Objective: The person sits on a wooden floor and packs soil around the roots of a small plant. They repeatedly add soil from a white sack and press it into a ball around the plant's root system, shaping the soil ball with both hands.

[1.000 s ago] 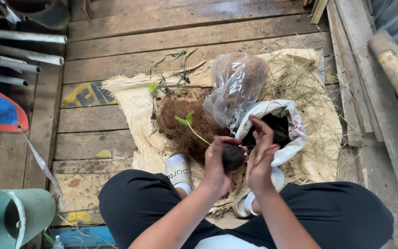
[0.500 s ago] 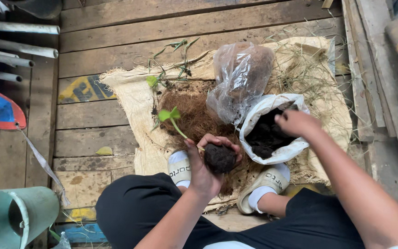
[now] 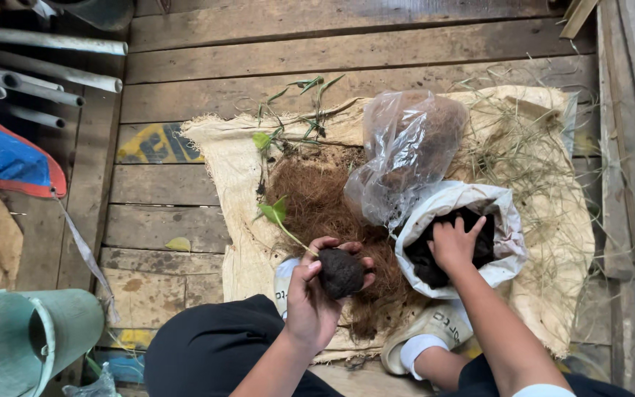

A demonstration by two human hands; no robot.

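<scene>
The seedling has its roots packed in a dark soil ball, and its long axis runs along the thin stem, which slants from the ball up and to the left in the view, ending in a small green leaf that points away from the person. The ball lies over the near edge of the brown coconut fibre heap, which serves as the landmark here.

The left hand cups the soil ball from below and from the side; its grip is curled round the ball, fingers wrapping the far side and thumb lying on the near side, so the ball is held fast in the palm.

To the right of the fibre heap, just beside it, stands a white sack with its mouth rolled open, filled with dark soil. The right hand is down in that mouth, fingers spread loosely and resting on the soil; whether it clasps any soil cannot be told.

Just beyond the heap's right side a clear plastic bag leans against the sack. All of this lies on a burlap cloth spread on the wooden plank floor.
</scene>
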